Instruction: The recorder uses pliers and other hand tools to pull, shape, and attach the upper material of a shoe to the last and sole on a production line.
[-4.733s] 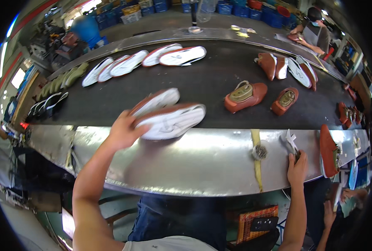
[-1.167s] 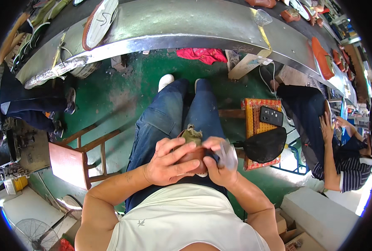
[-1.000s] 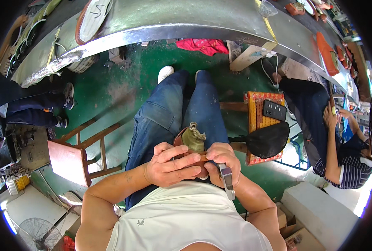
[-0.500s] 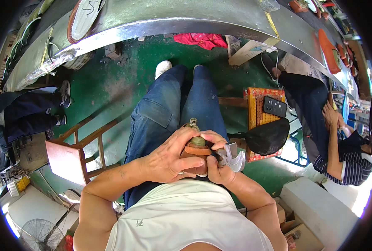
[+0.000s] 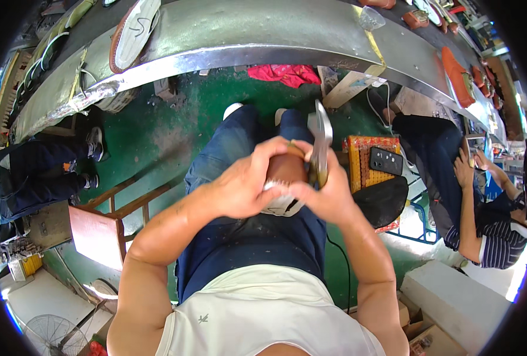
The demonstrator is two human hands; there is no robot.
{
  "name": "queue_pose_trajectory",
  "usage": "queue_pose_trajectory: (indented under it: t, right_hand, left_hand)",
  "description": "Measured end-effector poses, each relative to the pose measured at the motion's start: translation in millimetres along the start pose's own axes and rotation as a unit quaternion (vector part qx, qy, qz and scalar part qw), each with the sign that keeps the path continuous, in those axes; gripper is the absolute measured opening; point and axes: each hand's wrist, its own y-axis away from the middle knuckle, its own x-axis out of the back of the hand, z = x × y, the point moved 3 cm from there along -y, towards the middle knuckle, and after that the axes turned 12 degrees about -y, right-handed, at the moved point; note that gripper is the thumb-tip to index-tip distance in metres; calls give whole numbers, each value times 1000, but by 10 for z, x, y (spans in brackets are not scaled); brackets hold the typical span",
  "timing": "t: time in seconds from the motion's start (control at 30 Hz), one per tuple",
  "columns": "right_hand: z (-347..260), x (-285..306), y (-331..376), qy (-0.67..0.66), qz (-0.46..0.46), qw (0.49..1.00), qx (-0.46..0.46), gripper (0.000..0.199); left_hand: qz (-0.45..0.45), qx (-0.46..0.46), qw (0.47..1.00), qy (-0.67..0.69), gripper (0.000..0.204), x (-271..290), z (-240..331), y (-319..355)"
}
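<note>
Over my lap, both hands grip a brown leather shoe (image 5: 287,169), with a ragged pale edge and a whitish underside toward me. My left hand (image 5: 244,183) wraps its left side, the thumb on the pale edge. My right hand (image 5: 333,191) is closed against the right side, its thumb near the left one. A steel tool, seemingly lasting pincers (image 5: 321,133), also sits in my right hand, its bright metal head pointing away from me past the fingers. Its handles are mostly hidden by the hand. Slight blur softens the fingertips and the shoe's far end.
A metal-topped bench (image 5: 263,29) crosses ahead, bearing a pale-soled shoe (image 5: 135,35) and orange-brown shoes (image 5: 457,76). To the right, a beaded seat (image 5: 361,155) holds a phone (image 5: 386,161) and black bag (image 5: 381,199). A wooden stool (image 5: 97,228) stands left. Co-workers sit on both sides.
Both hands have carried the shoe away from my torso and tilted it, bringing its whitish underside into view. The pincers' head has swung from pointing right to pointing away from me.
</note>
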Motion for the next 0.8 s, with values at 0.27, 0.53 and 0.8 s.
queue_pose_trajectory:
  t: [0.27,0.53,0.8]
  right_hand:
    - [751,128,-177,58,25,994,-93,53]
    - [1207,-129,473,65,92,974,-197,62]
    - [567,173,401,196,44,959,-201,44]
  left_hand:
    - [-111,216,940,238,91,-531,-574,184]
    - [-5,415,898,145,36,-872,-760,818]
    - [-107,332,867,357,101,-862,-582,848]
